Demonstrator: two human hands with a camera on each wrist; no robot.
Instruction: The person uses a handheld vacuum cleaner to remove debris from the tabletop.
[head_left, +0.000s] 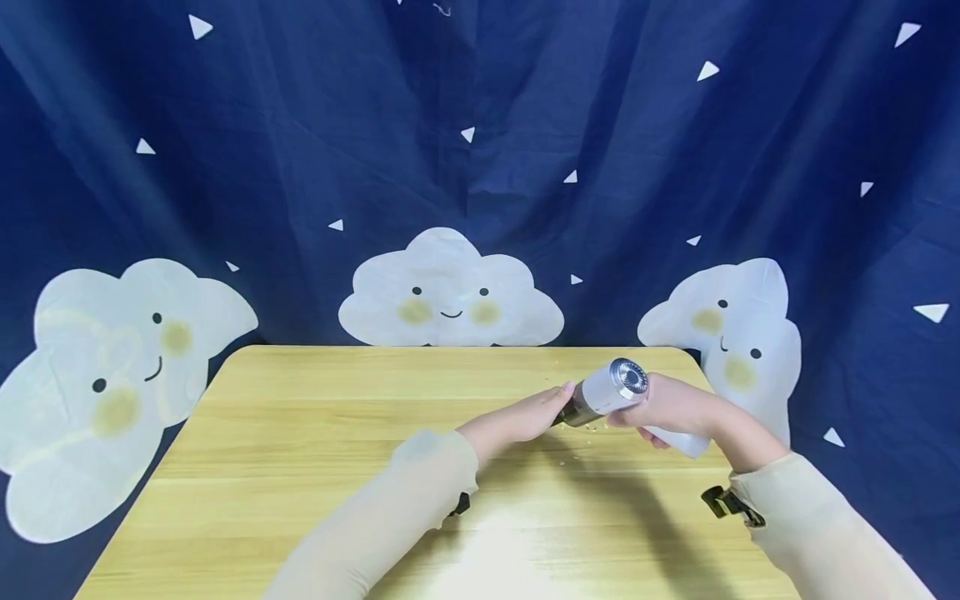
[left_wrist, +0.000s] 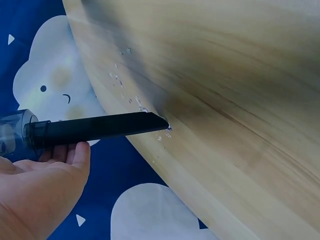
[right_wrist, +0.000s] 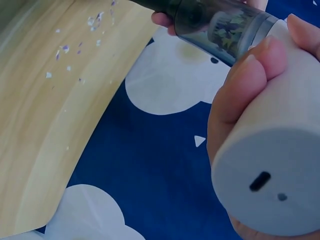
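Note:
A white handheld vacuum cleaner [head_left: 603, 392] with a dark clear dust cup [right_wrist: 227, 30] is held between both hands over the far right of the table. My right hand [head_left: 678, 406] grips its white handle [right_wrist: 275, 170]. Around the front end, my left hand [left_wrist: 45, 190] holds the base of the black crevice nozzle [left_wrist: 100, 127]. The slanted nozzle tip is at the tabletop among small paper scraps [left_wrist: 118, 79]. Through the cup wall, collected bits are visible in the right wrist view. The nozzle is mostly hidden in the head view.
The light wood table [head_left: 300, 433] ends at a rounded far right corner. More pale and purple scraps [right_wrist: 65, 48] lie scattered near that edge. Behind hangs a dark blue curtain [head_left: 450, 183] with clouds and white triangles.

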